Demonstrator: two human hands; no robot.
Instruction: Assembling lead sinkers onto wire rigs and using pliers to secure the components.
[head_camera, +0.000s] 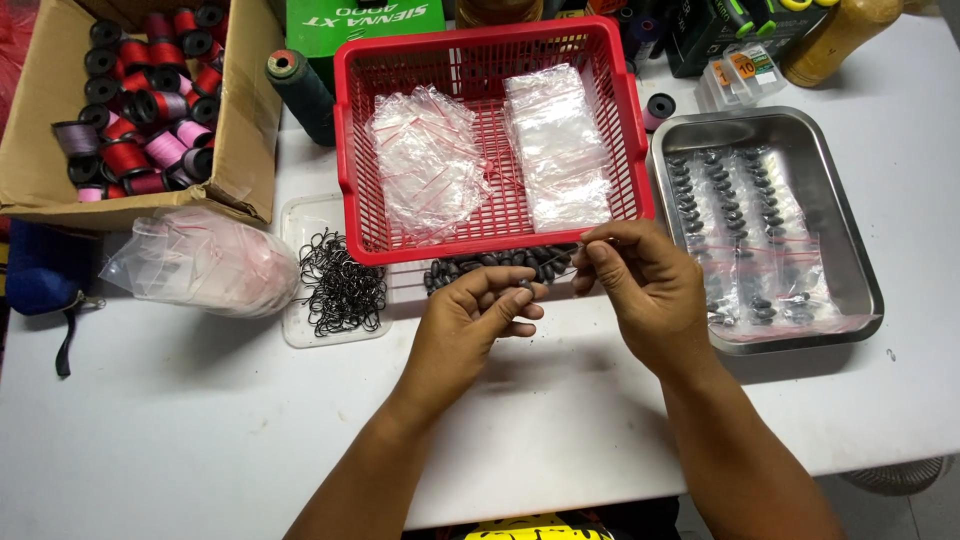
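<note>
Sinker (522, 285), small and dark, sits pinched in left hand (470, 315) below the red basket (345, 150); right hand (640, 280) pinches fine line. Steel tray (850, 200) right holds filled bags; loose sinkers (480, 268) remain.

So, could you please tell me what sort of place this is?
Probably a small fishing-tackle packing bench: a tray of hooks, a pile of sinkers, and a steel pan of filled bags.
</note>
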